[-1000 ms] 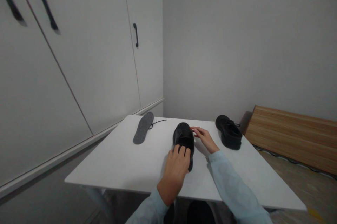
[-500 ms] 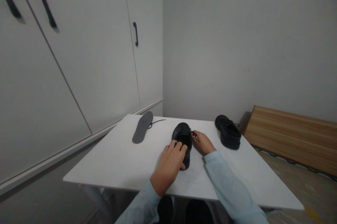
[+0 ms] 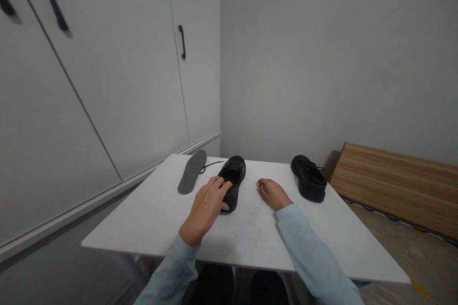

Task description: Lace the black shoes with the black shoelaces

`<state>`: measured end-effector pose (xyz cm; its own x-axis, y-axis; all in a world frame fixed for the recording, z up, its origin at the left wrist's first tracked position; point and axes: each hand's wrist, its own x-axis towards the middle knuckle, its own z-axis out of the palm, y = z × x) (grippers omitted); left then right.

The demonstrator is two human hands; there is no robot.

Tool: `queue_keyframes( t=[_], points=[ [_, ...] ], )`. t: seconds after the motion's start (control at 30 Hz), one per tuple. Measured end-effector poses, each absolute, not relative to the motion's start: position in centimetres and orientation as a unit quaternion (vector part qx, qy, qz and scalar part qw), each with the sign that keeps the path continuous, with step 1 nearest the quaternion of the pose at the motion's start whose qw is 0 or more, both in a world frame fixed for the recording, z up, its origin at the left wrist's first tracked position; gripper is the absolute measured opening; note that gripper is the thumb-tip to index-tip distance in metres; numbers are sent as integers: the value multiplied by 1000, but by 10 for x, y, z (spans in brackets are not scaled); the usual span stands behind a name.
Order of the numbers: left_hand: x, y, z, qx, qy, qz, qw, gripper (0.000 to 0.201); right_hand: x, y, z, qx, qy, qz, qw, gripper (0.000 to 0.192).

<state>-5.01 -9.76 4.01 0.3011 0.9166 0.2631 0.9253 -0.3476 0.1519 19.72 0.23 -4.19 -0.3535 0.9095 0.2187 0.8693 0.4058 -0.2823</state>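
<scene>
Black shoe [image 3: 232,182] lying on the white table [image 3: 250,238], toe pointing away, heel end under the left hand [image 3: 207,205], whose fingers rest over its rear (a firm clasp cannot be confirmed). Right hand [image 3: 271,192] flat on the table, grasping nothing. Beyond: grey insole [image 3: 192,171], black lace [image 3: 212,165], second shoe [image 3: 308,177]. White cabinet doors [image 3: 125,66], plain wall [image 3: 339,52]; no legible writing.

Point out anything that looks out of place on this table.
A grey insole lies loose on the white table, outside either shoe, with a black lace beside it. The shoe under the left hand sits askew; the other shoe stands apart.
</scene>
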Motion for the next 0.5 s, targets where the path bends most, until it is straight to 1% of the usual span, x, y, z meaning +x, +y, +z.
queue_keyframes(
  t=[0.1,0.23,0.5],
  points=[
    [-68,-90,43,-788,-593,-158,38,48,198,3,-43,-537,-823,59,175,28],
    [-94,-79,42,-769,-608,-170,102,46,199,4,-45,-534,-825,59,179,28],
    [-141,-58,27,-715,-670,-167,112,45,199,7,-48,-533,-827,54,172,27]
  ],
)
